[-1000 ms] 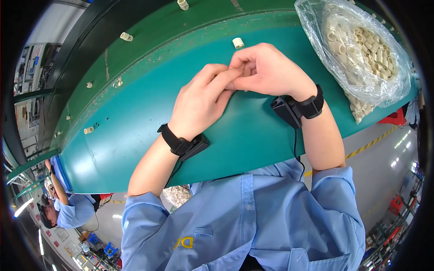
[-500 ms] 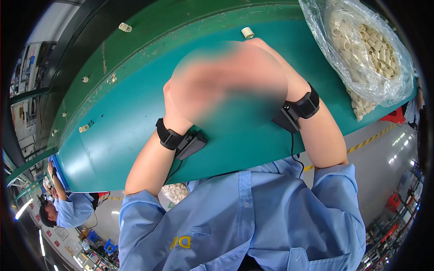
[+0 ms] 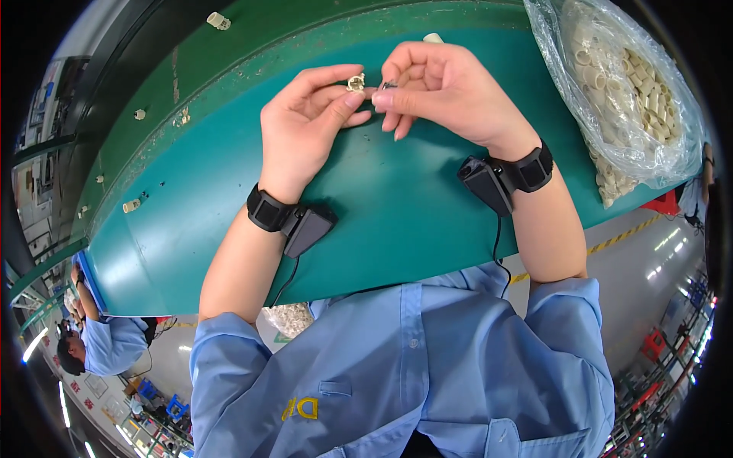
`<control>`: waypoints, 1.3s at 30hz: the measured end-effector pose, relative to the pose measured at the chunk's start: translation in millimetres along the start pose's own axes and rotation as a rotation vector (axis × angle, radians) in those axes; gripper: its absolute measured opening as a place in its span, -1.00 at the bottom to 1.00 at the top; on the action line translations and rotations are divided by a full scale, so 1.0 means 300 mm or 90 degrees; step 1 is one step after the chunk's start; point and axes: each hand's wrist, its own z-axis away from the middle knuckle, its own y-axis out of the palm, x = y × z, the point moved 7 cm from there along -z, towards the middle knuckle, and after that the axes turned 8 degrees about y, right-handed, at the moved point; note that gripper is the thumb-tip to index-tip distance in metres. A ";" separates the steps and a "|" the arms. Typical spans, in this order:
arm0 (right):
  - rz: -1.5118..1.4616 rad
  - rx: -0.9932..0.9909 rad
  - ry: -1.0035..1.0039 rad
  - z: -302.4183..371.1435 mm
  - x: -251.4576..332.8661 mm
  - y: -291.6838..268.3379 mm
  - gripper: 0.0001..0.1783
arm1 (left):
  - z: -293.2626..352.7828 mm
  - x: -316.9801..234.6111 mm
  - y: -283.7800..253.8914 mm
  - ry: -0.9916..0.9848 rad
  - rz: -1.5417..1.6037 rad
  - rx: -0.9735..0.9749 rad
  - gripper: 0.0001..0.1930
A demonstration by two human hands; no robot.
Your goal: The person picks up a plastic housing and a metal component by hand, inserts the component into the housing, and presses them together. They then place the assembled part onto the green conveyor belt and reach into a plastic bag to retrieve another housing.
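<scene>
My left hand (image 3: 301, 126) pinches a small cream plastic fitting (image 3: 356, 82) with a ring-like opening between thumb and forefinger, over the green work surface (image 3: 382, 221). Close to its right, my right hand (image 3: 450, 95) is closed in a pinch on a tiny dark piece (image 3: 389, 85), too small to name. The fingertips of both hands nearly meet. Just beyond my right knuckles, a cream plastic sleeve (image 3: 433, 37) stands partly hidden.
A clear plastic bag (image 3: 565, 84) of cream tubular fittings lies at the far right. Loose fittings, such as one cream fitting (image 3: 218, 20) and another fitting (image 3: 131, 205), are scattered to the left. A co-worker (image 3: 114, 343) in blue is at the far left.
A blur covered both hands before; now the fingers show, with a small piece in each. My left wrist has shifted slightly left, and the whole view has moved a little.
</scene>
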 end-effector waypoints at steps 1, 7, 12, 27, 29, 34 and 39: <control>0.001 -0.021 -0.035 0.002 0.009 -0.009 -0.86 | -0.001 0.013 -0.009 -0.030 0.002 -0.007 -0.70; 0.034 -0.052 -0.069 0.017 0.053 -0.020 -0.92 | 0.003 0.033 -0.036 -0.062 0.041 -0.007 -0.72; 0.098 -0.087 -0.038 0.011 0.024 -0.045 -0.85 | 0.005 0.022 -0.013 -0.034 0.102 0.039 -0.69; -0.038 -0.081 -0.117 0.063 0.094 0.015 -0.86 | 0.007 0.030 -0.009 0.049 0.032 0.085 -0.72; 0.030 -0.094 -0.146 0.076 0.125 0.022 -0.88 | 0.010 0.034 -0.011 0.048 0.102 0.102 -0.73; 0.206 -0.133 -0.226 0.105 0.190 0.033 -0.88 | 0.019 0.036 0.001 0.080 0.184 0.184 -0.75; 0.301 -0.127 -0.212 0.109 0.200 0.051 -0.84 | 0.014 0.038 0.005 0.116 0.180 0.199 -0.76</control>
